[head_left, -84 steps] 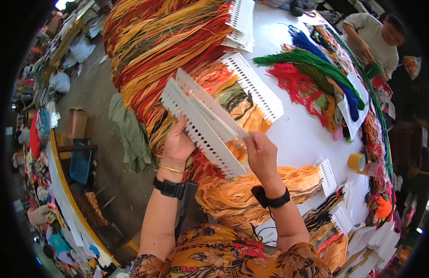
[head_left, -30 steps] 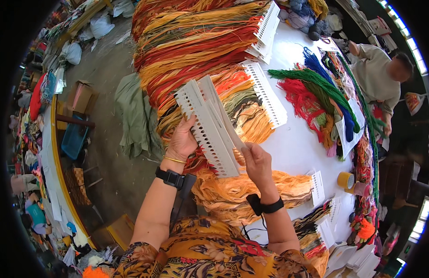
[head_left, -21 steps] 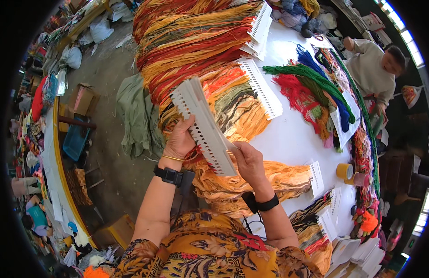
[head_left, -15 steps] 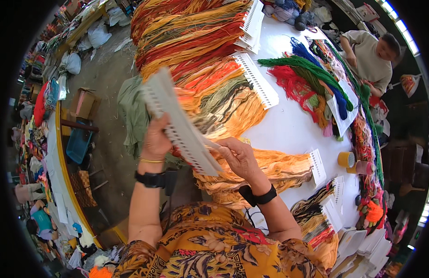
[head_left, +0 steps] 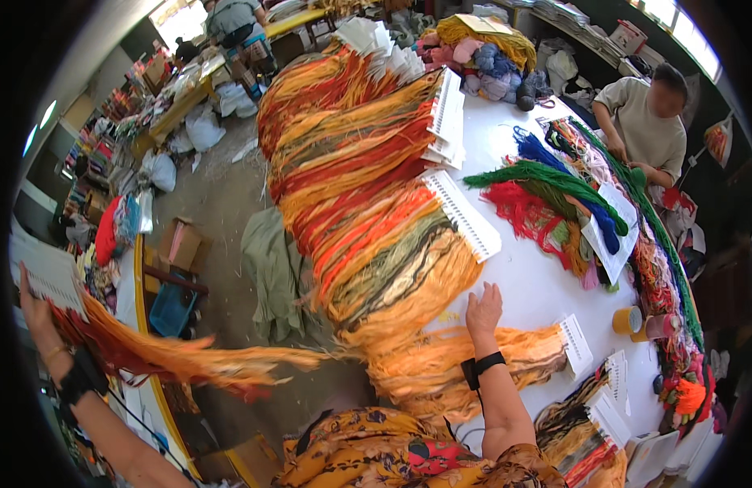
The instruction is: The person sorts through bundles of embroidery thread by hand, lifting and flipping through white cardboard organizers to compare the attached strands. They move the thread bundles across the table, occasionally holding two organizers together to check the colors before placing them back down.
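Observation:
Out at the far left, my left hand [head_left: 37, 315] is closed on a white punched card [head_left: 49, 272]. From the card's holed edge a hank of orange and red yarn [head_left: 165, 348] trails rightward through the air. My right hand [head_left: 483, 311] is empty, fingers apart, above the white table [head_left: 518, 268]. It is beside a bundle of pale orange yarn [head_left: 449, 362], whose own punched card [head_left: 576, 343] lies at its right end. Beyond that hand, yarn in orange, green, black and cream [head_left: 400, 285] hangs from another white card [head_left: 461, 215].
Farther back lie more red and orange yarn hanks [head_left: 352, 130]. Green, blue and red skeins [head_left: 555, 191] rest at the right, near a co-worker [head_left: 648, 122] across the table. Spools [head_left: 626, 320] stand at the right. A grey-green cloth [head_left: 270, 264] hangs at the table's left edge; a blue crate [head_left: 171, 307] is farther left.
My left hand has swung far left with the card and its yarn. My right hand has let go of the card and moved over the table. The view has shifted.

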`<state>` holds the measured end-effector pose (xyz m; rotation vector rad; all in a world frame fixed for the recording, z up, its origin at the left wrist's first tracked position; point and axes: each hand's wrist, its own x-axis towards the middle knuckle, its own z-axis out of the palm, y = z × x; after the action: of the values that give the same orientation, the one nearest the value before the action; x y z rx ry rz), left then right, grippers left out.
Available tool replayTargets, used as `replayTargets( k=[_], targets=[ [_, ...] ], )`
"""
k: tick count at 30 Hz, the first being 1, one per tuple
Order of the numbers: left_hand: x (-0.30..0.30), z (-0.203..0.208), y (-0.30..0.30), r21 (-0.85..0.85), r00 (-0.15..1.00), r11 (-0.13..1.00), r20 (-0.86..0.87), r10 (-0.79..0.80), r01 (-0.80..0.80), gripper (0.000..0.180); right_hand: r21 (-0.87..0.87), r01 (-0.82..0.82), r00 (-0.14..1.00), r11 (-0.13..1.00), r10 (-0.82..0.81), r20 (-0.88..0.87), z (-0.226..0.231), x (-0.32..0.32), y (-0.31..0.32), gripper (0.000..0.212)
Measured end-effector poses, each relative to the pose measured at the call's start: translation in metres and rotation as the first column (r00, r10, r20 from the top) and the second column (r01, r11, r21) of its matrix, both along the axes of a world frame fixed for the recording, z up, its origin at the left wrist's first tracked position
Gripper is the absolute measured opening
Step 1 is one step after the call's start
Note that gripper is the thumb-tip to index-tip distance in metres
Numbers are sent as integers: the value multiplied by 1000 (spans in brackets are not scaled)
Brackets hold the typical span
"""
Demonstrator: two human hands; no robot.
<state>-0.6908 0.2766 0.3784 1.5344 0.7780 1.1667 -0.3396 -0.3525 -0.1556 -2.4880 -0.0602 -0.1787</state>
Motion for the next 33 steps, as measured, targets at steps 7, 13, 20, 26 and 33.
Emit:
replayTargets(
  k=[7, 13, 20, 26, 33],
  targets=[
    [276, 76, 77, -275, 867, 825, 75, -493, 494, 43, -303, 79, 996, 950, -89, -20, -10, 23, 18, 50],
    [596, -62, -43, -400, 365, 287, 135, -921, 870, 33, -380, 118, 990, 917, -139, -30, -2, 33, 15, 51],
    [778, -295, -205, -509, 256, 135, 176, -951, 850, 29, -409, 80, 990, 909, -120, -73, -2, 40, 23, 50],
    [822, -422, -294, -491, 370, 374, -109, -923, 787, 32, -440, 104, 985, 892, -153, -76, -4, 41, 18, 51],
    [843, -427, -270, -107, 557, 650, -425, -714, 752, 33, -346, 123, 987, 930, -151, -53, -1, 40, 20, 52]
  ],
)
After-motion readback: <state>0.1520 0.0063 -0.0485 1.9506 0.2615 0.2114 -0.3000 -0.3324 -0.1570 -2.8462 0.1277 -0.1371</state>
